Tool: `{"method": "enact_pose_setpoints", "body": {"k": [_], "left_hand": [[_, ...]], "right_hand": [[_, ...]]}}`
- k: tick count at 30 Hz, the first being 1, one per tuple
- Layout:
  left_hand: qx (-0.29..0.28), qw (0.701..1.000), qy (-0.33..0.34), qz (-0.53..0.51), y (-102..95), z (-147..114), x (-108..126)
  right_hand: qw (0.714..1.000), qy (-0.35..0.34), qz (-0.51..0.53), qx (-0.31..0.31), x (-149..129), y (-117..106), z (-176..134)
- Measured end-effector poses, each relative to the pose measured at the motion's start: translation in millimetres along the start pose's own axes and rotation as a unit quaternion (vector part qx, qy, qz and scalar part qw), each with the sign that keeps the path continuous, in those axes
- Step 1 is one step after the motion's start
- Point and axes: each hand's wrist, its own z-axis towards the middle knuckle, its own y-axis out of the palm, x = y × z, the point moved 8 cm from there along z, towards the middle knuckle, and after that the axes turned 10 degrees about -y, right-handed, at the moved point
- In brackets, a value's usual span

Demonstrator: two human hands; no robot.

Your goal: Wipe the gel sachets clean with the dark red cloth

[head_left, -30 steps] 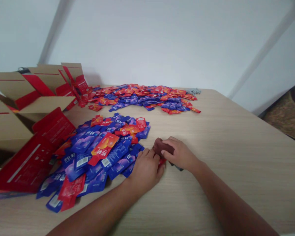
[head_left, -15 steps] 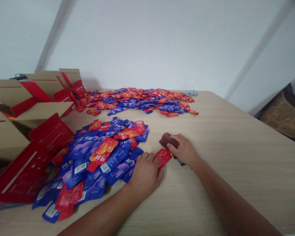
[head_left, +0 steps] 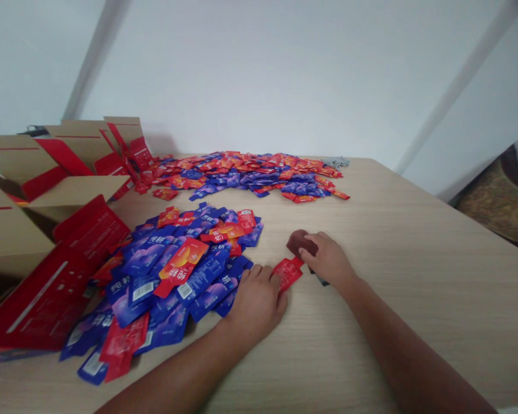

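My left hand (head_left: 258, 299) is on the tabletop with its fingers curled, gripping the left edge of a red sachet (head_left: 287, 275). In my right hand (head_left: 329, 257), a folded brown piece that looks like cloth (head_left: 301, 242) is pinched between thumb and fingers. It sits at the narrow spout end of that sachet; whether they touch is hard to make out. A dark greenish bit (head_left: 320, 279) shows under my right hand, mostly hidden. Just left of my left hand spreads a heap of blue and red sachets (head_left: 172, 276).
Opened red and brown cardboard boxes (head_left: 64, 287) stand along the left side. A longer pile of red and blue sachets (head_left: 250, 175) lies along the back of the table (head_left: 414, 247), with a grey cloth-like thing (head_left: 336, 162) at its right end. Behind is a white wall (head_left: 259, 75).
My right hand has shifted slightly to the right with the brown cloth, showing more of the red sachet's narrow end. My left hand stays nearly in place.
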Motion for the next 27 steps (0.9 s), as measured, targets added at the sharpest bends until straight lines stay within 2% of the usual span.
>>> {"method": "enact_pose_setpoints", "body": {"k": [2, 4, 6, 9, 13, 15, 17, 19, 21, 23, 27], "left_hand": [[0.003, 1.000, 0.000, -0.001, 0.4, 0, 0], [0.004, 1.000, 0.003, -0.002, 1.5, 0, 0], [0.005, 1.000, 0.004, -0.005, 2.2, 0, -1], [0.008, 1.000, 0.000, -0.008, 1.9, 0, -2], [0.001, 1.000, 0.003, -0.002, 2.0, 0, 0], [0.002, 1.000, 0.004, -0.002, 1.5, 0, 0], [0.005, 1.000, 0.001, -0.002, 0.9, 0, 0], [0.005, 1.000, 0.001, -0.001, 1.1, 0, 0], [0.001, 1.000, 0.002, 0.004, 1.8, 1, 0], [-0.001, 1.000, 0.000, 0.009, 2.4, 1, -1], [0.000, 1.000, 0.000, 0.007, 1.5, 0, -1]], "right_hand": [[0.997, -0.043, 0.063, 0.002, -16, -3, -1], [0.987, -0.103, 0.117, -0.041, -38, 3, -4], [0.978, -0.137, 0.129, -0.089, -51, 11, -8], [0.984, -0.109, 0.095, -0.101, -42, 18, -7], [0.998, -0.009, -0.003, -0.066, -3, 11, -2], [0.999, 0.016, -0.035, -0.037, 6, 2, -1], [1.000, -0.001, -0.013, -0.006, 1, -6, 0], [0.997, -0.054, 0.052, -0.005, -16, -6, -1], [0.986, -0.119, 0.109, -0.050, -38, 1, -4], [0.974, -0.156, 0.132, -0.097, -54, 10, -10], [0.976, -0.145, 0.117, -0.114, -56, 17, -12]]}}
